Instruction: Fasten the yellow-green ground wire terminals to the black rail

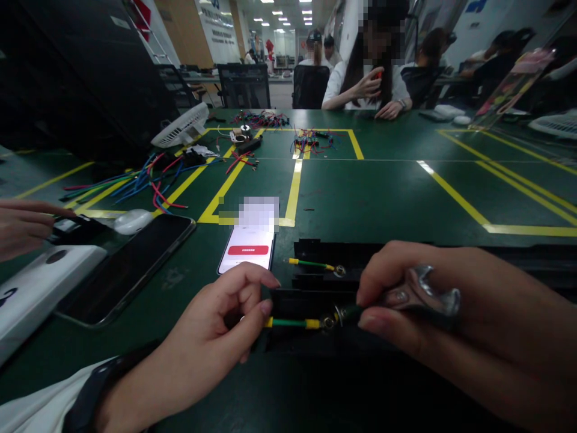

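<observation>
My left hand (238, 313) is closed in a pinch at the left end of a short green wire (288, 323) with yellow sleeves. A ring terminal (328, 323) is at the wire's other end, over a long black channel-shaped part (293, 344). My right hand (433, 325) is closed around a wrench (419, 293) with a shiny open jaw. Just past its fingertips a metal washer-like ring (339, 314) shows beside the terminal; the dark piece behind it is partly hidden. Farther back, a second green wire with yellow ends (315, 263) lies on another black channel part (311, 246).
A lit phone (246, 246) lies ahead of my left hand. At left are a dark phone (135, 264), a white box (49, 288), another person's hand (22, 228) and loose wires (157, 180). A person (369, 78) sits across the green table (387, 198).
</observation>
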The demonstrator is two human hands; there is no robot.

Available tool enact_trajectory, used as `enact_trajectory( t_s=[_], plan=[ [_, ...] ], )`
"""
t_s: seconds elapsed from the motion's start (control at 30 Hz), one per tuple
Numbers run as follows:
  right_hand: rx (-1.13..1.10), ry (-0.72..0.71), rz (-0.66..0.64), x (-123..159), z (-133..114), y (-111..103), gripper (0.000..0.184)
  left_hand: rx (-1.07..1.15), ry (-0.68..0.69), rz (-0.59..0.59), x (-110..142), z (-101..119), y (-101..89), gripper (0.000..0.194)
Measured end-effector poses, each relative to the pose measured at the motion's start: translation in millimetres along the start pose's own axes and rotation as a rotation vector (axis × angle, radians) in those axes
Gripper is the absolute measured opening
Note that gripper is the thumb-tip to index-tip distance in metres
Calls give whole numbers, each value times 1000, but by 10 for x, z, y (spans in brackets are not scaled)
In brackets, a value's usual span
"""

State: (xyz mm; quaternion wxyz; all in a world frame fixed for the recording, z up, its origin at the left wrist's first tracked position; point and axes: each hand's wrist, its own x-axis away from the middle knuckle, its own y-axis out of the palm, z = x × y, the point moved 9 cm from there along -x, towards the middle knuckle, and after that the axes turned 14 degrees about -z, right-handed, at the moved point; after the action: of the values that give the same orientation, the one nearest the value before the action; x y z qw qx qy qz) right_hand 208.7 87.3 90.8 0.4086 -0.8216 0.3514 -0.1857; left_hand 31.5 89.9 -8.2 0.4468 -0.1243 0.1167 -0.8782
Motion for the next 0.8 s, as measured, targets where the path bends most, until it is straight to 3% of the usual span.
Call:
enact_trajectory(
  t_s=[0.33, 0.63, 0.8],
  plan=[
    [7, -23, -56, 28, 72, 143, 9, 19, -17, -1, 10, -1, -6, 11],
    [57, -36, -50, -5, 50, 142, 22, 47, 0, 1, 14, -29, -9, 11],
    [60, -17, -113, -37, 38, 159, 16, 46, 4, 11, 15, -15, -11, 9]
  ],
)
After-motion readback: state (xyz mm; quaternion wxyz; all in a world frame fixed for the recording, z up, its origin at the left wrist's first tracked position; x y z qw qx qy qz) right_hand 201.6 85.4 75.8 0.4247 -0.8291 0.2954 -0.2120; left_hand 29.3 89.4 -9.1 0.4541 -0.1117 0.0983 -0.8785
